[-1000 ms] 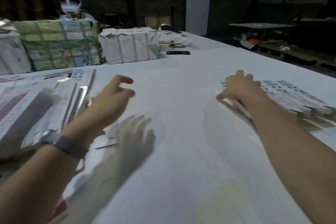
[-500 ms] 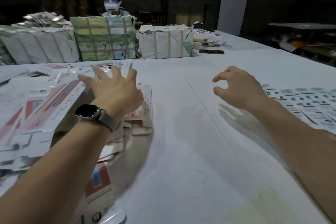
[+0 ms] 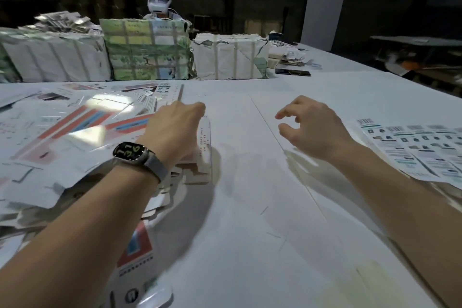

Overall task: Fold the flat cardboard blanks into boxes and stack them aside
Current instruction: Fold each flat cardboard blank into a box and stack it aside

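A spread pile of flat printed cardboard blanks (image 3: 75, 137) with red and blue stripes covers the left of the white table (image 3: 250, 220). My left hand (image 3: 175, 130), a watch on its wrist, lies on the pile's right edge. Its fingers curl down onto the top narrow blank (image 3: 205, 137), and the fingertips are hidden behind the hand. My right hand (image 3: 312, 130) hovers above the bare table to the right of the pile, with fingers loosely curled and nothing in them. No folded box is in view.
Printed sheets (image 3: 420, 147) lie flat at the right edge. Three strapped bundles (image 3: 147, 50) line the table's far side, and a person wearing a headset (image 3: 160, 4) sits behind them. A flat black object (image 3: 292, 72) lies beside the right bundle.
My left hand's fingers were spread above the pile; they have now come down and curled onto its right edge. My right hand has left the printed sheets and hangs in mid-air.
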`<state>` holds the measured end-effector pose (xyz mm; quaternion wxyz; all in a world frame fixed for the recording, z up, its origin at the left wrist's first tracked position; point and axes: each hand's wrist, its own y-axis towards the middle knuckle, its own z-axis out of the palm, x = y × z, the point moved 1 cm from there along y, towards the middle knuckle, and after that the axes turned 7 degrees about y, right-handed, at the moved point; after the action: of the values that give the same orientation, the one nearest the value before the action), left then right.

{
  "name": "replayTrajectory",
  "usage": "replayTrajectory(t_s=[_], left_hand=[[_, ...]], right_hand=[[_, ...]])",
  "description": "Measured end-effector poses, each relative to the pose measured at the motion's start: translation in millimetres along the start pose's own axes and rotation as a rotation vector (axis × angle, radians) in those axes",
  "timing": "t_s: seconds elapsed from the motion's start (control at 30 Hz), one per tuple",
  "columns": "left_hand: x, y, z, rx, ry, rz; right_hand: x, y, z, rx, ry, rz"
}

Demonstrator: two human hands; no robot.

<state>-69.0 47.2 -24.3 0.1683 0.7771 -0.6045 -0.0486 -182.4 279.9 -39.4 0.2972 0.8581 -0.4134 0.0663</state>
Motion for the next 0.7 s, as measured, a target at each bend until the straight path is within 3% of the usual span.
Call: replayTrajectory(t_s=[0.07,0.13,0.27,0.33,0.4,0.53,0.7], left_hand=[[-15,-1,-10,-0.051,-0.082,0.03],[-31,-5,-30,-0.151,-0.253,0.067],[-55,-23,-76,-0.526,-0.629,0.204],[-61,-29,-92,-0.6,-0.775,0.245],[-64,-31,-97,-0.498,-1.046,0.241],[-60,-25,-78,-0.117,-1.564,0.058],[-62,-22,-36,0.23,-1.761,-0.03]], right_hand=[[7,-1,2,-0.011,0.056,-0.029],[18,-3,1,-0.051,0.263,-0.044],[42,-3,-7,-0.054,0.775,-0.053],[53,-3,-14,-0.096,0.93,-0.115],[58,-5,-21,-0.169,1.03,-0.161],[56,-7,-22,-0.174,0.997,-0.169],[44,-4,-11,-0.111,0.555,-0.119]])
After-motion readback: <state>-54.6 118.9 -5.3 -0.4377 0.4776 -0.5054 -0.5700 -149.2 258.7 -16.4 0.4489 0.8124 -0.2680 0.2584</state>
